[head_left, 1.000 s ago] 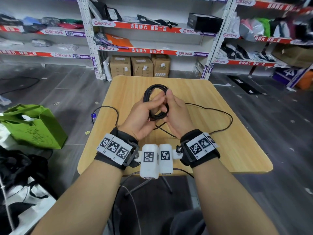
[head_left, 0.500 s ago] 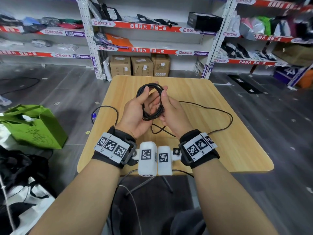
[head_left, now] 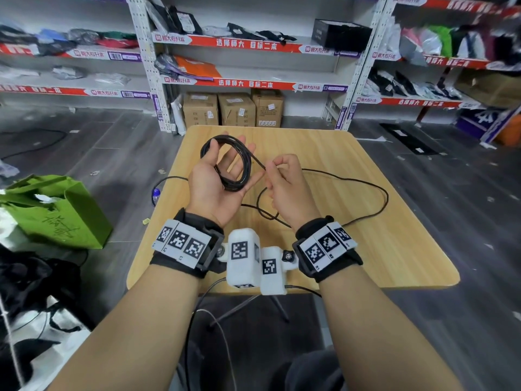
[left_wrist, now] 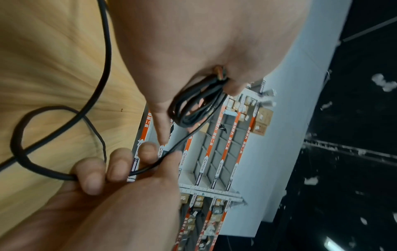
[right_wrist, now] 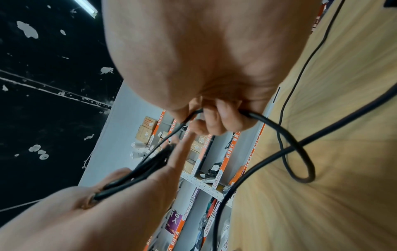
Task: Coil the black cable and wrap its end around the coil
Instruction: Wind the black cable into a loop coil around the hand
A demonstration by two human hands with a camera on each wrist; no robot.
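The black cable's coil [head_left: 244,167] lies in my upturned left hand [head_left: 222,176], fingers straight, the thumb over the loops and pinning them to the palm. The left wrist view shows the coil [left_wrist: 197,105] coming out of the thumb crotch. From the coil one strand runs right to my right hand [head_left: 272,167], which pinches it between thumb and curled fingers [right_wrist: 214,115]. The rest of the cable [head_left: 375,187] trails in a wide loop over the wooden table [head_left: 366,249]. Both hands hover above the table's middle, a short gap between them.
One cable tail with a blue end [head_left: 156,193] hangs off the table's left edge. A green bag [head_left: 56,213] and black bags sit on the floor at left. Shelves and cardboard boxes [head_left: 234,108] stand behind the table.
The hands, pressed together on the coil before, have parted. My left hand has opened palm up with the coil; my right hand has drawn away to the right along one strand.
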